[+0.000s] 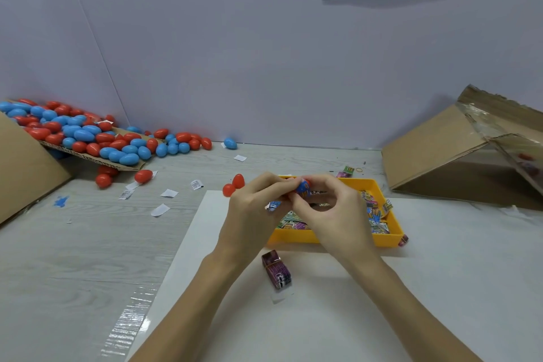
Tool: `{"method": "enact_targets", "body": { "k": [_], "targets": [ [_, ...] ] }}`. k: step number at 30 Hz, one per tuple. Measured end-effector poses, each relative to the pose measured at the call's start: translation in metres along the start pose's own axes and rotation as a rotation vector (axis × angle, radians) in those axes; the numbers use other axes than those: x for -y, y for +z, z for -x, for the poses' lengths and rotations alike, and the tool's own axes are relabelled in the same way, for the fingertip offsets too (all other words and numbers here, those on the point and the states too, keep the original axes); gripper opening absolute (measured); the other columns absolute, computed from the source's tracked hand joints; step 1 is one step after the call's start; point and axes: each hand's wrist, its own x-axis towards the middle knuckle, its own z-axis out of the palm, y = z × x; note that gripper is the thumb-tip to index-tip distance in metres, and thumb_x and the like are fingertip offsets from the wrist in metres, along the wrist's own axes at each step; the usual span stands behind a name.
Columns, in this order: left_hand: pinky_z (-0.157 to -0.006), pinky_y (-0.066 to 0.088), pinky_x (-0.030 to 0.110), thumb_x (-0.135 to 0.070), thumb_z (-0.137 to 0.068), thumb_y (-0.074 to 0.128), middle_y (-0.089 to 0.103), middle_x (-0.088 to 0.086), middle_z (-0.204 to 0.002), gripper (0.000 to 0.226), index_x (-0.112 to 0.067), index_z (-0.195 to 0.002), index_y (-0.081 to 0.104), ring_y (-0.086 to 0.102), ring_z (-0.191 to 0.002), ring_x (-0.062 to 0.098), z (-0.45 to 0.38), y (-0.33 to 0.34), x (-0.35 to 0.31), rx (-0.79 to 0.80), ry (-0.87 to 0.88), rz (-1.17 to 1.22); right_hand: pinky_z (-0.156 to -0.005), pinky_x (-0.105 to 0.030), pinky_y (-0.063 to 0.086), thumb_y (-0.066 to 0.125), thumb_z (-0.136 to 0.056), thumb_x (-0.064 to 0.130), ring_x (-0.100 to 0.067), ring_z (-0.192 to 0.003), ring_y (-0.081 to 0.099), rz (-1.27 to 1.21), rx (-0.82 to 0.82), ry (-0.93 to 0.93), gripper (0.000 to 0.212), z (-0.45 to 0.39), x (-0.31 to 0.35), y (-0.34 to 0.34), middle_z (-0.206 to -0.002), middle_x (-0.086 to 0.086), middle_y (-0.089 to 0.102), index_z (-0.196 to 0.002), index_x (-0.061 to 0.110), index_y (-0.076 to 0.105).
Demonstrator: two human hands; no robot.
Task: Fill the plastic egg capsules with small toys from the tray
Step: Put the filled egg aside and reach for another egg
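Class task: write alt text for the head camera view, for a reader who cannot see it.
Two hands, left and right, pinch a small blue toy together above a yellow tray of small packets. Red and blue egg capsules spill from a cardboard box at far left.

Two hands (258,209), one yellow tray (382,188), two cardboard boxes (435,150), dozens of eggs (85,135).

Egg capsules (88,138) far left, tray (385,239) centre, hands above, cardboard box (440,156) right
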Motion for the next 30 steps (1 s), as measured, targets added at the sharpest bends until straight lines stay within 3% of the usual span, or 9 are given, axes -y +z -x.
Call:
{"method": "enact_targets", "body": {
  "k": [7, 13, 17, 23, 30],
  "targets": [
    [-0.082, 0.055, 0.012, 0.006, -0.077, 0.084, 0.078, 0.006, -0.099, 0.031, -0.003, -0.107, 0.08, 0.069, -0.087, 0.007, 0.001, 0.002, -0.001, -0.052, -0.004, 0.04, -0.076, -0.024, 0.062, 0.082, -0.086, 0.027, -0.004, -0.088, 0.073, -0.019, -0.057, 0.004, 0.026, 0.0, -0.003, 0.004, -0.097, 0.009, 0.076, -0.11, 0.02, 0.074],
    [-0.082, 0.061, 0.021, -0.011, -0.08, 0.085, 0.076, 0.001, -0.106, 0.036, -0.006, -0.116, 0.077, 0.075, -0.09, 0.008, -0.001, -0.001, 0.0, -0.012, -0.187, 0.259, -0.076, -0.029, 0.062, 0.064, -0.101, 0.021, -0.016, -0.094, 0.075, -0.263, 0.17, 0.12, 0.019, -0.013, -0.007, -0.012, -0.102, 0.002, 0.078, -0.117, 0.016, 0.072],
    [-0.084, 0.06, 0.023, -0.021, -0.085, 0.081, 0.076, -0.006, -0.109, 0.039, -0.015, -0.123, 0.075, 0.075, -0.098, 0.014, -0.002, -0.002, 0.001, 0.028, -0.327, 0.376, -0.073, -0.022, 0.06, 0.07, -0.096, 0.016, -0.013, -0.095, 0.076, -0.276, 0.162, 0.121, 0.017, -0.016, -0.008, -0.015, -0.101, 0.004, 0.079, -0.112, 0.019, 0.074],
    [-0.087, 0.06, 0.025, -0.017, -0.085, 0.082, 0.074, -0.003, -0.111, 0.039, -0.011, -0.123, 0.074, 0.073, -0.1, 0.011, -0.001, -0.002, 0.005, 0.053, -0.243, 0.309, -0.08, -0.03, 0.063, 0.07, -0.097, 0.012, -0.017, -0.095, 0.076, -0.264, 0.133, 0.111, 0.015, -0.012, -0.008, -0.013, -0.1, 0.0, 0.079, -0.11, 0.015, 0.076],
    [-0.086, 0.058, 0.02, -0.017, -0.083, 0.085, 0.075, -0.003, -0.111, 0.04, -0.011, -0.122, 0.075, 0.072, -0.1, 0.008, 0.001, -0.002, 0.002, -0.016, -0.18, 0.238, -0.075, -0.021, 0.06, 0.069, -0.096, 0.01, -0.012, -0.09, 0.077, -0.234, 0.032, 0.039, 0.017, -0.006, -0.003, -0.008, -0.097, 0.004, 0.08, -0.111, 0.012, 0.077]
  ]
}}
